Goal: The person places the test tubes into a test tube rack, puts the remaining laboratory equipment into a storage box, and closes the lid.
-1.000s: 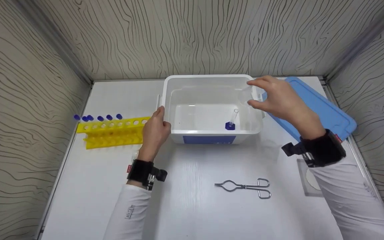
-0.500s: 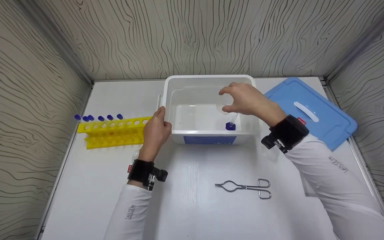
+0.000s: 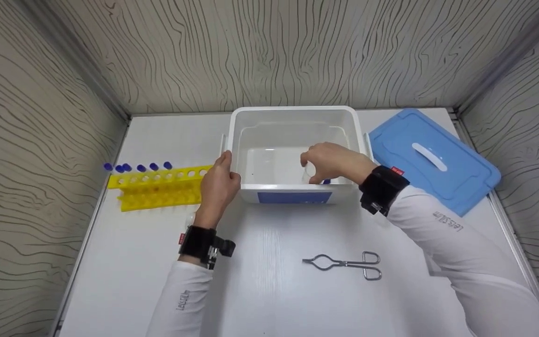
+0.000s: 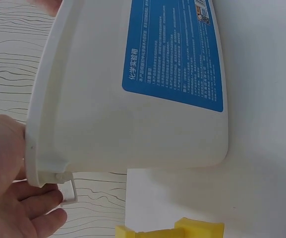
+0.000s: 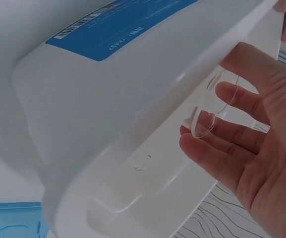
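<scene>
A white box (image 3: pixel 294 109) stands open on the white surface (image 3: pixel 269 299). The left hand (image 3: pixel 219 183) has its grip curled round the near left corner of the rim. The right hand (image 3: pixel 332 161) reaches inside, its grip pinching a clear vessel (image 3: pixel 310 170) with a rounded rim, low near the box's front wall; beside that hand a bit of dark blue (image 3: pixel 327 181) shows, mostly hidden.

The box's front bears a blue label (image 4: pixel 175 57) headed 化学实验箱 in white, with lines of smaller characters too fine to read; a barcode (image 5: pixel 83 25) shows at its other end. Both white sleeves carry dark lettering (image 3: pixel 447 221) reading "Let's Slim", and the writing on the red tag (image 3: pixel 397 171) of the right wrist strap is too small.

A yellow rack (image 3: pixel 157 192) sits left of the box, metal tongs (image 3: pixel 342 263) lie in front, and a blue lid (image 3: pixel 461 168) with a white handle (image 3: pixel 429 157) lies to the right.
</scene>
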Demonstrator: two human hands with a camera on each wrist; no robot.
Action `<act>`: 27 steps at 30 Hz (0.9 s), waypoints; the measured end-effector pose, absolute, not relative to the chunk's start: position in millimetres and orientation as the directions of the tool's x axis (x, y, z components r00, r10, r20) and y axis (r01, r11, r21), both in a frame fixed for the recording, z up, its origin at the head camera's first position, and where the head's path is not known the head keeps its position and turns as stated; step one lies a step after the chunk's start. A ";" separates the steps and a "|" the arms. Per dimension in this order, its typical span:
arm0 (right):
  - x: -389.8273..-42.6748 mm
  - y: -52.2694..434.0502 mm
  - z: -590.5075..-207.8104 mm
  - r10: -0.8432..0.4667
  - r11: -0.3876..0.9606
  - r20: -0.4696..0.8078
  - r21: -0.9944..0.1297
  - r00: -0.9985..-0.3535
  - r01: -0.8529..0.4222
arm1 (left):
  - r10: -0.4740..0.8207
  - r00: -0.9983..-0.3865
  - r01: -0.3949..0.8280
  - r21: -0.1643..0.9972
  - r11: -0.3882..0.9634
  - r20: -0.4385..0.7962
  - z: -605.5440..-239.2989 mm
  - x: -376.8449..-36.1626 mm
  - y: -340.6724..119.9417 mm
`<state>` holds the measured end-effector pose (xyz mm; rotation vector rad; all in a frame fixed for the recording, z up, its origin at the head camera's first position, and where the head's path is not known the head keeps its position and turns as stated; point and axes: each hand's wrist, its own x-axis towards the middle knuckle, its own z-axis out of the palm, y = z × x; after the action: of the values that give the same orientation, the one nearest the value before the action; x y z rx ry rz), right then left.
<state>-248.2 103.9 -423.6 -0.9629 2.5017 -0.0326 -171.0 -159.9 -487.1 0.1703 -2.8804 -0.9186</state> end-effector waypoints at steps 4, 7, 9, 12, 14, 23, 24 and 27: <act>-252.3 104.6 -429.4 -0.638 0.752 -0.439 -0.175 -0.633 -0.636 | -0.142 -0.987 -0.073 0.588 0.805 0.072 -487.3 -171.0 -160.2; -255.9 105.2 -434.5 -0.643 0.740 -0.459 -0.168 -0.613 -0.651 | -0.139 -0.987 -0.064 0.584 0.809 0.085 -487.6 -171.0 -160.7; -258.4 105.1 -439.3 -0.646 0.734 -0.469 -0.164 -0.602 -0.659 | -0.136 -0.986 -0.053 0.578 0.814 0.100 -487.9 -171.0 -161.1; -260.9 104.4 -446.1 -0.645 0.728 -0.484 -0.156 -0.591 -0.667 | -0.131 -0.985 -0.044 0.569 0.821 0.111 -488.5 -170.6 -161.8; -262.3 103.7 -450.2 -0.640 0.729 -0.495 -0.151 -0.587 -0.668 | -0.131 -0.986 -0.050 0.573 0.818 0.102 -488.7 -170.5 -162.0; -269.7 103.6 -462.3 -0.599 0.750 -0.559 -0.143 -0.572 -0.645 | -0.149 -0.987 -0.084 0.594 0.800 0.061 -486.7 -173.2 -160.5; -270.4 104.1 -464.0 -0.599 0.750 -0.563 -0.144 -0.569 -0.646 | -0.150 -0.987 -0.086 0.594 0.799 0.059 -486.7 -173.1 -160.3; -271.3 106.8 -469.8 -0.597 0.747 -0.571 -0.140 -0.563 -0.650 | -0.149 -0.987 -0.088 0.596 0.798 0.054 -486.9 -172.2 -160.0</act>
<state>-271.3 106.8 -469.8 -0.9342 2.3369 0.1142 -172.2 -160.0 -486.9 0.1908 -2.8855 -0.9499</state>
